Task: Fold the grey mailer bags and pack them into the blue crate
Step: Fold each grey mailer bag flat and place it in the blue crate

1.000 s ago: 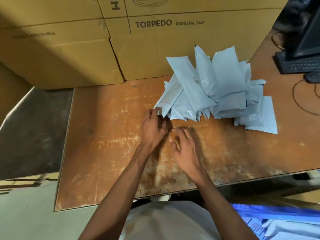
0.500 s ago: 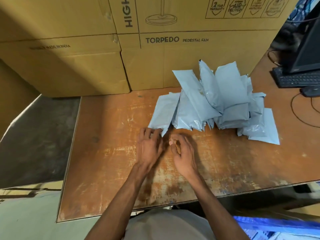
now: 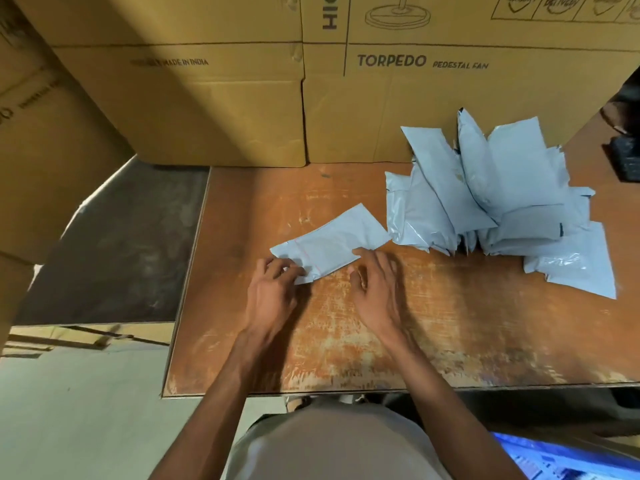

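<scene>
Folding has just begun: left hand [image 3: 273, 292] pinches the single mailer bag [image 3: 330, 242] — right hand [image 3: 375, 289] rests relaxed-fingered on its near edge; next, crease it flat on the worktop [image 3: 450, 334].

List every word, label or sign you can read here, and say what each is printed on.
"TORPEDO PEDESTAL FAN": front of the right cardboard box.
"MADE IN INDIA": front of the left cardboard box; the word before it is blurred.
"HIG", cut off at the frame top: upper box.
Badge icons at top right: too blurred.
Far-left box: print unreadable.
Grey mailer bags: no readable print.
</scene>
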